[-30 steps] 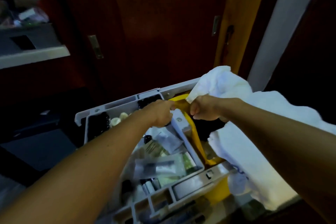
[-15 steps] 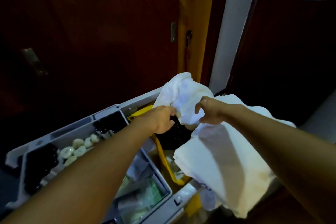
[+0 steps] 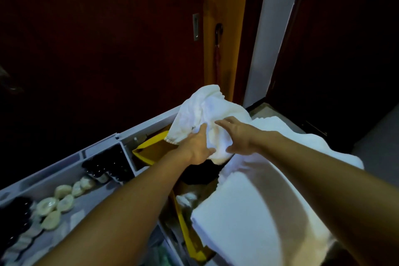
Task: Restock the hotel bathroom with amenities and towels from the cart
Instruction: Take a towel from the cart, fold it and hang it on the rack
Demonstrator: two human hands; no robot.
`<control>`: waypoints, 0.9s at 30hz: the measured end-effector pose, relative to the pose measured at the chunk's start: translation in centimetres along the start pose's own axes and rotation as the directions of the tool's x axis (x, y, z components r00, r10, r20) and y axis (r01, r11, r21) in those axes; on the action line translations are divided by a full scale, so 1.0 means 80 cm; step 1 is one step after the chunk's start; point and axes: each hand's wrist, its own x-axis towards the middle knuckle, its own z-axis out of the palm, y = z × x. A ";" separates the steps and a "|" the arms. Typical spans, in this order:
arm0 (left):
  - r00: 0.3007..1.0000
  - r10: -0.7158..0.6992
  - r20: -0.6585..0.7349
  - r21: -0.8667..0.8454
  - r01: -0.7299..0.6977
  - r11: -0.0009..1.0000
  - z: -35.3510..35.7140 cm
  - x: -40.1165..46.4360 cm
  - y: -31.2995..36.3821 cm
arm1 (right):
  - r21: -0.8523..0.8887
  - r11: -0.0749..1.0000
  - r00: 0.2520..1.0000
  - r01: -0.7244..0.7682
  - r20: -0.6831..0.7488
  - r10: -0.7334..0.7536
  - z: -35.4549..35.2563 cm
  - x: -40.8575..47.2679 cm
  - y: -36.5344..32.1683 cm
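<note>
You had the crumpled white towel bunched above the cart's yellow bag, at twelve o'clock from your wrists. Your left hand gripped its lower edge from below; your right hand pressed on it with fingers spread wide. A folded white towel hung over your right forearm at four o'clock. Round soaps sat in the grey tray at eight o'clock

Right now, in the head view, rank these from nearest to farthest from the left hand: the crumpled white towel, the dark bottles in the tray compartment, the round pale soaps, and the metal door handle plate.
1. Crumpled white towel: touching the left hand.
2. Dark bottles: left, in the grey tray compartment.
3. Round pale soaps: farther left and lower.
4. Metal door handle plate: high up on the dark door.
</note>
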 end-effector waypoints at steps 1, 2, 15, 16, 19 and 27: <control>0.999 -0.006 -0.046 -0.059 0.003 0.998 0.001 0.006 0.002 | 0.005 1.000 1.000 0.008 0.006 -0.008 0.002 0.006 0.002; 0.995 -0.003 -0.102 -0.102 -0.008 0.995 0.001 0.011 0.004 | 0.007 1.000 1.000 0.020 -0.002 -0.020 0.003 0.011 0.004; 0.943 -0.221 -0.248 -0.660 0.003 0.751 -0.034 0.053 0.023 | -0.161 0.987 0.982 -0.010 -0.189 -0.021 -0.022 0.046 0.018; 0.940 -0.197 -0.279 -0.559 0.008 0.829 -0.035 0.058 0.015 | -0.131 0.991 0.977 -0.010 -0.212 -0.018 -0.025 0.045 0.020; 0.966 -0.159 -0.202 -0.358 0.078 0.930 -0.039 0.064 0.009 | -0.107 0.994 0.978 -0.025 -0.208 0.002 -0.027 0.048 0.030; 0.993 -0.121 -0.010 -0.463 0.103 0.880 -0.036 0.060 0.025 | -0.135 0.987 0.976 -0.093 -0.208 0.063 -0.038 0.031 0.025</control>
